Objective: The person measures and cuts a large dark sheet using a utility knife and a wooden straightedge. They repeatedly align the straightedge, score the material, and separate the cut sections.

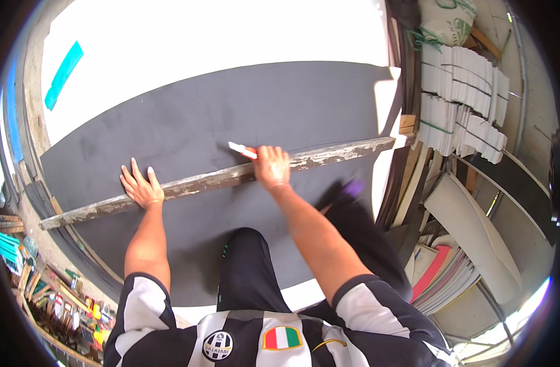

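R hand: closed round red-white cutter [250, 153] — R hand [272, 166] at bar's far edge, tool tip pointing L, over sheet.
L hand: fingers spread, nothing gripped — L hand [143, 188] pressed flat across bar nr its L end, fingertips on sheet.
Bar: long worn bar [218, 178], lying slantwise across sheet, R end higher in view.
Sheet: big dk grey sheet [231, 104], curved far edge, on white surface [231, 30].
Far L: teal strip [64, 74] on white.
R side: bundled white stacks [457, 79], pink sheet [431, 269] below.
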The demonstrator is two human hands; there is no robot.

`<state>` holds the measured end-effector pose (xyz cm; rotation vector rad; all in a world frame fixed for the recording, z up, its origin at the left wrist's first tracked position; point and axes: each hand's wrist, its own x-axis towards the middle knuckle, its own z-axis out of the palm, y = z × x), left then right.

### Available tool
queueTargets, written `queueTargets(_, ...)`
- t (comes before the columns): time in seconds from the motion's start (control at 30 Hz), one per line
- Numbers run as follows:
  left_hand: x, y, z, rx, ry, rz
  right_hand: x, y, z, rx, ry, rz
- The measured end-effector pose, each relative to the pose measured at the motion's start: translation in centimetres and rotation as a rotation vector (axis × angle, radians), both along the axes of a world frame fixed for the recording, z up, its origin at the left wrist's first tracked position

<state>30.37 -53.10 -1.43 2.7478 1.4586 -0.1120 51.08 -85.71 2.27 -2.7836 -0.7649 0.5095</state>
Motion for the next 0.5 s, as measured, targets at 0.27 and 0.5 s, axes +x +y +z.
queueTargets(0.27, -0.6, -0.3, -0.2, -0.022, -0.022, -0.051, -1.9, 2.6, -1.2, -0.083, 0.001, -0.009)
queueTargets(0.5, -0.8, 0.1, -0.6, -0.031, 0.0, -0.016, -2.6, 3.0, -1.7, -0.05, -0.089, -0.024)
